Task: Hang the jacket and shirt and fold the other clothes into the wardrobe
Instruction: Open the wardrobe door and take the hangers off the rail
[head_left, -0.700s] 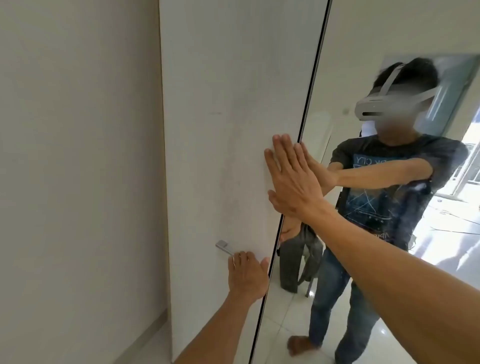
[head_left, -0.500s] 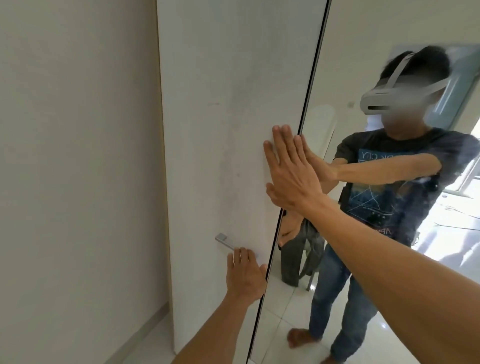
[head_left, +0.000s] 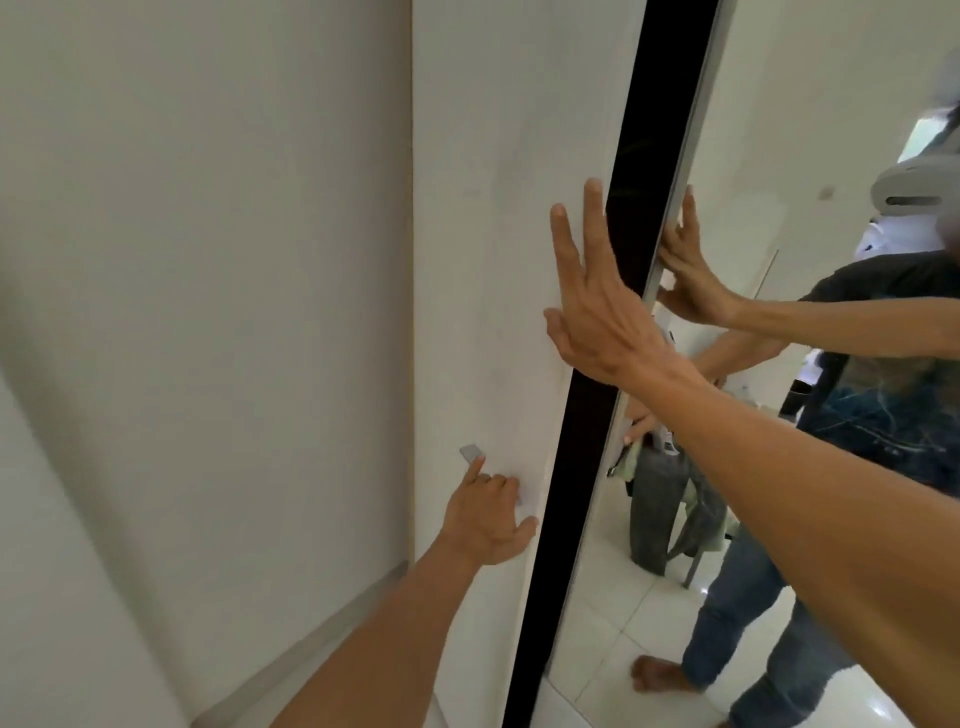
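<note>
The wardrobe stands in front of me with a white door (head_left: 483, 260) on the left and a mirror door (head_left: 737, 130) on the right. A dark gap (head_left: 587, 441) runs between them. My left hand (head_left: 485, 517) is low, fingers curled on the white door's small metal handle (head_left: 471, 453). My right hand (head_left: 592, 296) is higher, fingers spread, lying across the gap at the mirror door's edge. No jacket or shirt is in my hands.
A plain wall (head_left: 208, 312) closes in on the left, with a skirting strip (head_left: 332, 623) along the floor. The mirror reflects a person, white floor tiles and grey clothes (head_left: 654, 509) draped over a chair behind me.
The thin line between the two doors has widened into a dark gap. My right hand went from flat on the white door to the mirror door's edge. The view has shifted left.
</note>
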